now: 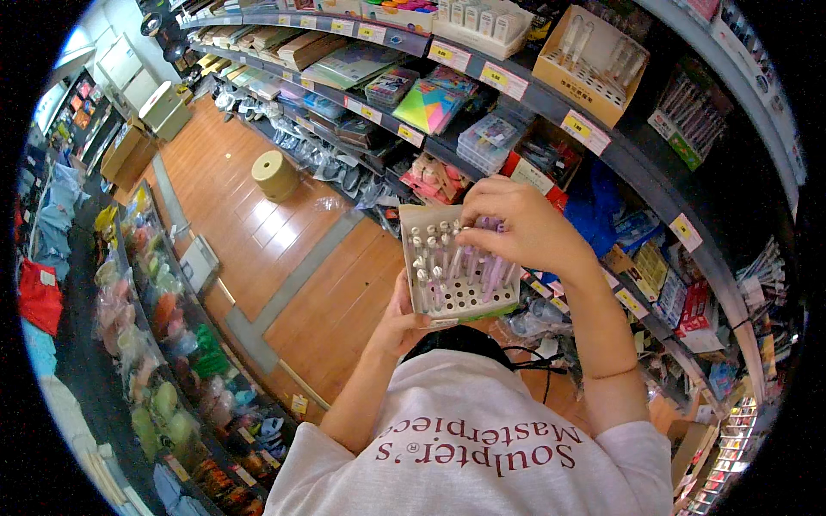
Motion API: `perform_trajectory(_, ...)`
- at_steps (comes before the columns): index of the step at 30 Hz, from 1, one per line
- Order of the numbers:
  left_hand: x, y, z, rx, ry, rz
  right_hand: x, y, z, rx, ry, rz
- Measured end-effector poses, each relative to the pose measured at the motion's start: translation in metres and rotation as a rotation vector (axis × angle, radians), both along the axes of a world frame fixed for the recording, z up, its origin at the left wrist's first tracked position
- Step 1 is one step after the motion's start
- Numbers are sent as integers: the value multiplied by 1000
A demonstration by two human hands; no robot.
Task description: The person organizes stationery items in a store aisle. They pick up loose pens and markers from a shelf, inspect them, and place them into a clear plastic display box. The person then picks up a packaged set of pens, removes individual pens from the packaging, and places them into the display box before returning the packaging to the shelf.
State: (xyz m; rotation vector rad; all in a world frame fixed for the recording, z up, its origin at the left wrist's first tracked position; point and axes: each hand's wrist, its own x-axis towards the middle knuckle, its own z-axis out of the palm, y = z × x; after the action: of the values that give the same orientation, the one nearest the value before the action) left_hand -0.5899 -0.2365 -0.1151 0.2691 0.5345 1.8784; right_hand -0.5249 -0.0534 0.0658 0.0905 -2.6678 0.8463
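My left hand (402, 317) grips the lower left corner of a cardboard pen display box (431, 216), which is held in front of my chest. Pens with white caps (430, 242) stand in the holes on its left side. Purple pens (495, 276) fill part of the right side, and several holes (470, 295) along the near edge hold no pen. Above the box, my right hand (510, 222) has its fingers bent down at the pen tops. Those fingertips are partly hidden, so I cannot see whether they pinch a pen.
Store shelves (413, 45) with price tags run along the right. Another pen display box (590, 68) sits on the upper shelf. Below it lie plastic cases (490, 138) and a red box (535, 177). A round beige stool (275, 175) stands on the wood floor (310, 258). Bagged goods (164, 309) line the left shelf.
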Motion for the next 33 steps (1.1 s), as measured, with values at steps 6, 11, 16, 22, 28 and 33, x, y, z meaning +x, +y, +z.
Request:
perform_trajectory(6,-1,0,-2,-18,9,31,5,-3,-6,-127,-73,-31)
perform_trajectory(11,-1,-3,-3,-46,16,18,4,-7,-5,-165,-127,-69)
perform_trajectory(16,0,-4,2,-60,7,10,1,1,-13,-194,-149,-129)
perform_trajectory(22,0,-5,-1,-60,18,24,5,2,-10,-276,-237,-115)
perform_trajectory(28,-1,-3,-7,-44,34,51,5,-5,-15,-173,-119,-88)
perform_trajectory(33,1,-4,-5,-68,79,28,0,-10,-14,-140,-67,-65)
